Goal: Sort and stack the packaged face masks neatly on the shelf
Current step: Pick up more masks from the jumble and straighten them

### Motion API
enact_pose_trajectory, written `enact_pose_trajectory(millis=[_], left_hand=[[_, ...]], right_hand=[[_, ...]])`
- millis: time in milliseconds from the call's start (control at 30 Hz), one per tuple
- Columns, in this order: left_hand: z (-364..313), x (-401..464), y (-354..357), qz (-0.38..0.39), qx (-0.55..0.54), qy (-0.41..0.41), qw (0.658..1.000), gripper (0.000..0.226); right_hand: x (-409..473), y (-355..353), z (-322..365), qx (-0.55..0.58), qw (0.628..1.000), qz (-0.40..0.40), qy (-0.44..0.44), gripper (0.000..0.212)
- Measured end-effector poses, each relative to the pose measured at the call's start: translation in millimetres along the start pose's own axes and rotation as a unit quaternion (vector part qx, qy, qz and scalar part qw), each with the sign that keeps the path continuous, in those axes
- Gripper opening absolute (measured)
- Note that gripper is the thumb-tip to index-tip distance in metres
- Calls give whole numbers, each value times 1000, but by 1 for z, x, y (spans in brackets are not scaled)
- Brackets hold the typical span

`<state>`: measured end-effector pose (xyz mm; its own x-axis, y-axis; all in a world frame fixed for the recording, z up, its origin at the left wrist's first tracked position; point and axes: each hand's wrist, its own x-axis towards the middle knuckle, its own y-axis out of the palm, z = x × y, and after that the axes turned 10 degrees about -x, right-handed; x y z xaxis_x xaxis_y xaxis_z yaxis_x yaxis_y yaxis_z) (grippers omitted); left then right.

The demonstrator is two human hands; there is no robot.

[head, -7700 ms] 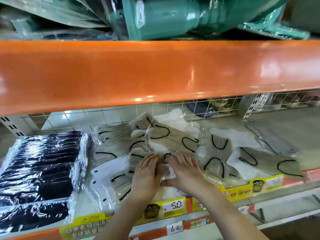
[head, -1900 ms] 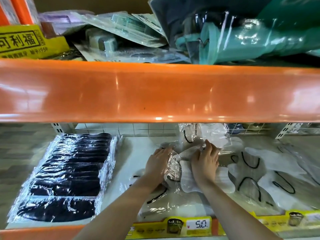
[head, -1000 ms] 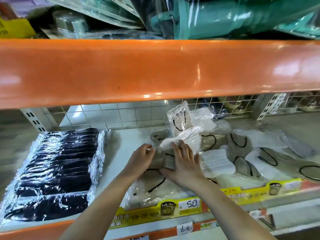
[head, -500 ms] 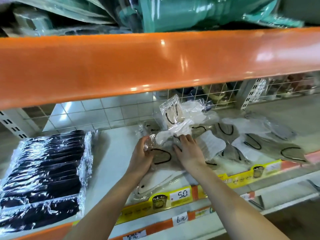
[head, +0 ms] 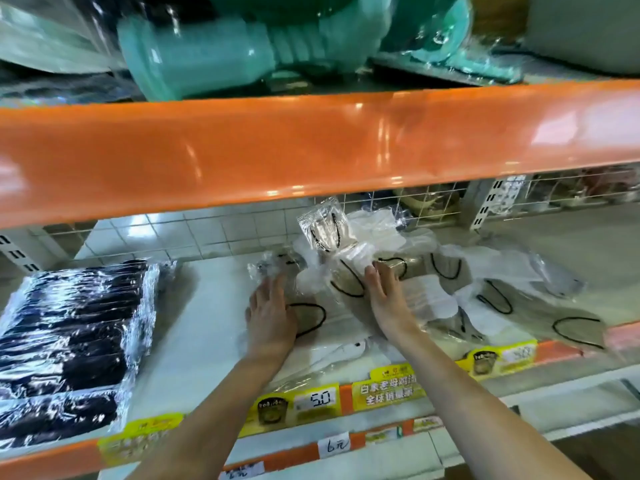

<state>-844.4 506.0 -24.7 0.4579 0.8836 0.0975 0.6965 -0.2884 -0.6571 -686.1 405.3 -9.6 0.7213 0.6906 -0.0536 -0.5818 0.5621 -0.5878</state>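
A loose heap of clear-wrapped beige and white face masks with black ear loops covers the middle and right of the white shelf. My left hand lies flat, fingers straight, on a beige mask packet at the heap's left edge. My right hand rests with straight fingers on the packets in the middle of the heap. One packet stands upright at the back against the wire grid. A tidy stack of wrapped black masks lies at the left.
An orange shelf beam hangs low just above the hands, with teal wrapped goods on top of it. Yellow price tags line the shelf's front edge. A wire grid and tiled wall close the back.
My left hand has flattened onto the beige packet at the heap's left. My right hand has shifted slightly back and right across the packets. The camera view has tilted.
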Motion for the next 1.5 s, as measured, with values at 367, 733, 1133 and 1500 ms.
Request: enact_pose_trajectory(millis=[367, 733, 1133, 1500], left_hand=[[-3, -45, 14, -30, 134, 181, 974, 46], [-35, -27, 47, -81, -94, -60, 991, 44], [-26, -16, 28, -168, -388, -144, 895, 15], [6, -21, -29, -95, -698, -172, 689, 36]], right_hand=[[-2, 4, -21, -248, 949, -16, -195, 50], [-12, 1, -38, -371, 892, 102, -239, 84], [-4, -10, -41, -233, 949, 77, -197, 89], [-6, 5, -24, -108, 974, -10, -201, 44]])
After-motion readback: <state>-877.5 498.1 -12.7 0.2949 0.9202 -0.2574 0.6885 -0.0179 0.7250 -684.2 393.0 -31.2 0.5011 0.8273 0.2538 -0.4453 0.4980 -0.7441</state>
